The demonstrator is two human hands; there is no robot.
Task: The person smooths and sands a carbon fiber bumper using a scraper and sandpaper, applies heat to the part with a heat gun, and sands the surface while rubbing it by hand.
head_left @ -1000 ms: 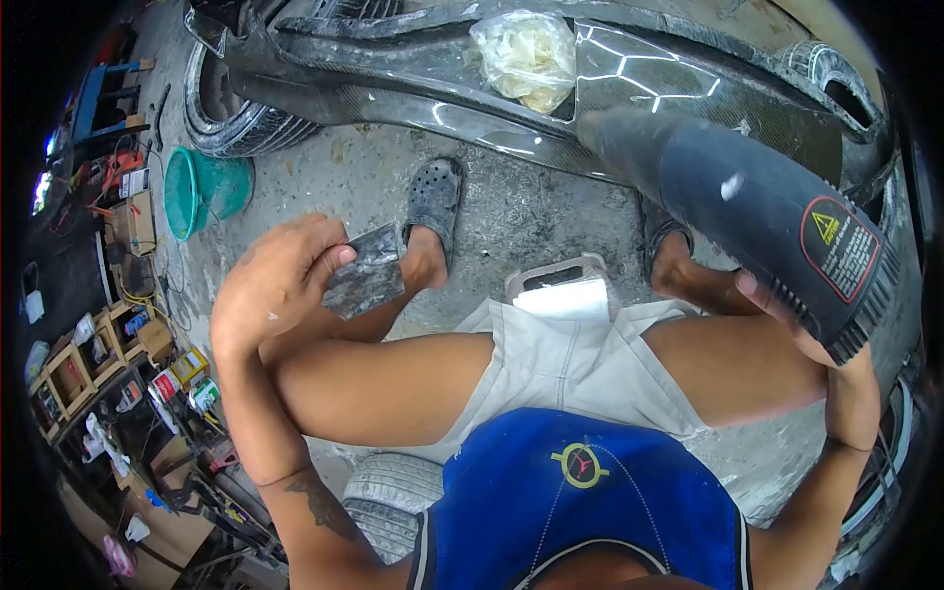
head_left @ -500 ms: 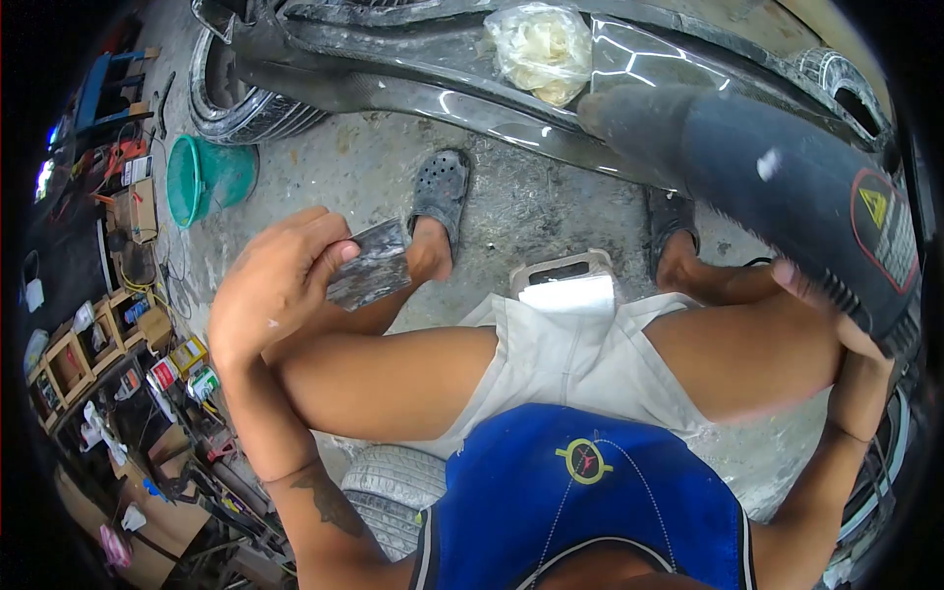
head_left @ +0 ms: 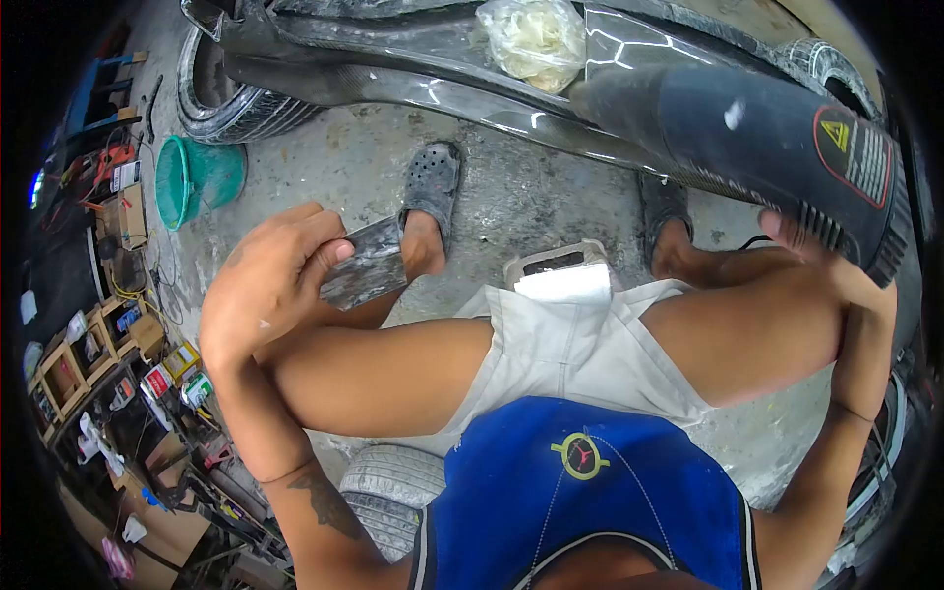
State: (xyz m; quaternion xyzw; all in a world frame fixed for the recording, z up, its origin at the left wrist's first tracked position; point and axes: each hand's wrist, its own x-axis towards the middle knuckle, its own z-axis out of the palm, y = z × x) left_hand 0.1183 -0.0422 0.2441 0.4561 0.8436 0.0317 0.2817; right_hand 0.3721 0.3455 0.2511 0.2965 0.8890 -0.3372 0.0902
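Note:
My left hand (head_left: 280, 270) pinches a thin dark rectangular piece (head_left: 366, 267) with grey smears, held out over my left shin. What kind of piece it is, I cannot tell. In my right hand (head_left: 826, 261) is a large black heat gun (head_left: 757, 128) with a yellow warning label, my fingers wrapped round its handle side. Its nozzle points left, over a long glossy carbon-fibre panel (head_left: 472, 113) that lies across the far side. A clear plastic bag of pale crumpled material (head_left: 536, 44) rests on that panel.
A green bucket (head_left: 202, 182) stands at left beside a tyre (head_left: 246, 103). More tyres (head_left: 393, 472) lie behind my left thigh. Boxes, cans and cables (head_left: 147, 334) crowd the left side. Between my thighs shows a grey seat edge (head_left: 556, 258) with a white piece.
The heat gun has shifted slightly left and dropped a little, its nozzle end turning flatter. My left hand with the dark piece is nearly unmoved; the whole view slides slightly left.

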